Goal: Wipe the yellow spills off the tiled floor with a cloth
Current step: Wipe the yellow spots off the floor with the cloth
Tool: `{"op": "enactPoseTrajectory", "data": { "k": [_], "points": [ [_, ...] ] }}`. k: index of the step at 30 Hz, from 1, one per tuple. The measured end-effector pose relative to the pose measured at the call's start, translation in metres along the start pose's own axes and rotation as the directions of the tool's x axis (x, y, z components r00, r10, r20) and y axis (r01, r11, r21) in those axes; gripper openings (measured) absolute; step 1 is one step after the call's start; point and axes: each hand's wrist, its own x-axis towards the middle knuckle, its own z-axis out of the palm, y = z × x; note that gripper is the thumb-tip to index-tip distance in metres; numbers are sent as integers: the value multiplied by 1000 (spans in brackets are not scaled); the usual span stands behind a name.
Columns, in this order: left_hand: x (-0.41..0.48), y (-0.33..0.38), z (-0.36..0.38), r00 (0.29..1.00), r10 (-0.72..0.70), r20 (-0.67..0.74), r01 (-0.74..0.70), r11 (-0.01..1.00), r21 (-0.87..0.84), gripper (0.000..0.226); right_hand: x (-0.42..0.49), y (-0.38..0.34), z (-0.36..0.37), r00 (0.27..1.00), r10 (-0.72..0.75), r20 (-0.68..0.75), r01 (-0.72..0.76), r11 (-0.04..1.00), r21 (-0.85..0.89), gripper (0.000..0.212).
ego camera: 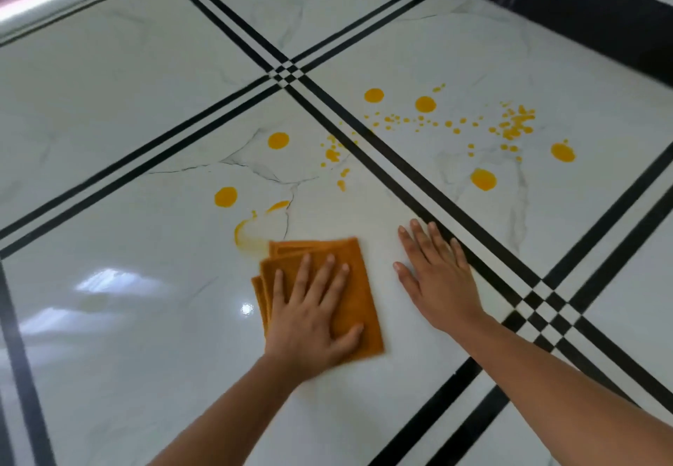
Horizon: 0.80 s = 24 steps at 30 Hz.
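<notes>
A folded orange cloth (358,283) lies flat on the white tiled floor (145,320). My left hand (313,323) presses down on it with fingers spread. Just beyond the cloth's far left corner is a smeared yellow streak (246,234). Round yellow spills sit farther out: one blob (225,197), another blob (278,140), and a scatter of small drops (333,154). Across the black lines, more blobs (483,179) and drops (515,125) spread to the right. My right hand (437,276) rests flat on the bare tile to the right of the cloth, holding nothing.
Double black stripes (400,163) cross the floor in a grid, with a crossing (542,307) near my right forearm. A dark wall base (582,10) runs along the far right. Bright light reflects off the tile at the left.
</notes>
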Motion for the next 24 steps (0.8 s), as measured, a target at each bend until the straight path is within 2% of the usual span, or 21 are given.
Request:
{"op": "enactPoseTrajectory", "data": {
  "k": [1, 2, 3, 4, 5, 6, 7, 9, 10, 11, 12, 13, 14, 15, 17, 18, 19, 21, 22, 23, 24],
  "points": [
    [-3, -10, 1, 994, 106, 6, -106, 994, 32, 81, 1, 0, -1, 1000, -4, -6, 4, 1000, 1, 64],
    [5, -24, 0, 992, 128, -5, -128, 991, 46, 81, 1, -2, 0, 1000, -11, -7, 11, 1000, 7, 63],
    [19, -36, -1, 999, 27, -47, -25, 998, 49, 81, 2, -5, -1, 1000, -18, -6, 18, 1000, 14, 61],
    [34, -42, -6, 986, -147, -77, 148, 989, 4, 82, 3, -8, -1, 1000, -29, -8, 30, 999, 23, 61],
    [42, -42, -8, 947, -317, -55, 315, 948, -34, 83, 5, -12, -2, 999, -47, -23, 48, 998, 34, 61],
    [43, -37, -8, 919, -392, -44, 390, 920, -40, 85, 7, -17, -2, 997, -72, -28, 73, 996, 48, 63],
    [35, -30, -7, 931, -363, -48, 360, 931, -61, 85, 10, -22, -2, 995, -99, -24, 100, 994, 53, 66],
    [12, -26, -3, 995, -94, -12, 94, 996, 3, 82, 18, -33, -4, 990, -138, -19, 139, 989, 47, 76],
    [9, -35, -5, 1000, -4, 17, 4, 1000, 22, 80, 22, -37, -3, 989, -148, -4, 148, 988, 51, 78],
    [17, -47, -8, 1000, -9, 16, 8, 1000, 29, 80, 25, -41, -2, 988, -155, 19, 154, 987, 52, 79],
    [30, -59, -10, 992, -124, -14, 124, 992, 21, 81, 28, -43, 0, 986, -160, 33, 159, 986, 49, 78],
    [41, -66, -15, 957, -288, -32, 288, 957, -16, 83, 31, -46, 1, 985, -167, 35, 165, 985, 45, 77],
    [47, -66, -17, 921, -390, -17, 390, 921, -24, 85, 34, -47, 2, 985, -168, 29, 166, 985, 42, 77],
    [46, -60, -16, 924, -381, -17, 381, 924, -26, 85, 36, -48, 3, 985, -170, 21, 169, 985, 37, 79],
    [28, -50, -9, 992, -129, -4, 129, 992, 8, 82, 43, -50, 2, 983, -181, 6, 181, 983, 7, 80],
    [24, -56, -9, 1000, -16, 25, 15, 999, 40, 80, 47, -51, 1, 982, -189, 8, 189, 982, -3, 80],
    [28, -66, -12, 999, -4, 44, 3, 1000, 28, 79, 49, -51, 1, 979, -202, 19, 202, 979, -2, 81],
    [55, -91, -17, 966, -257, -4, 257, 966, -19, 81, 54, -55, 4, 975, -222, 15, 222, 975, 3, 81],
    [70, -97, -19, 913, -408, -4, 407, 911, -62, 82, 56, -55, 5, 974, -225, 0, 225, 974, 3, 81],
    [79, -97, -20, 866, -500, -1, 498, 863, -85, 82, 58, -55, 6, 974, -226, -5, 226, 974, 6, 80],
    [82, -95, -21, 854, -520, -8, 517, 851, -88, 81, 61, -58, 7, 974, -227, -4, 227, 974, 6, 79]
  ]
}}
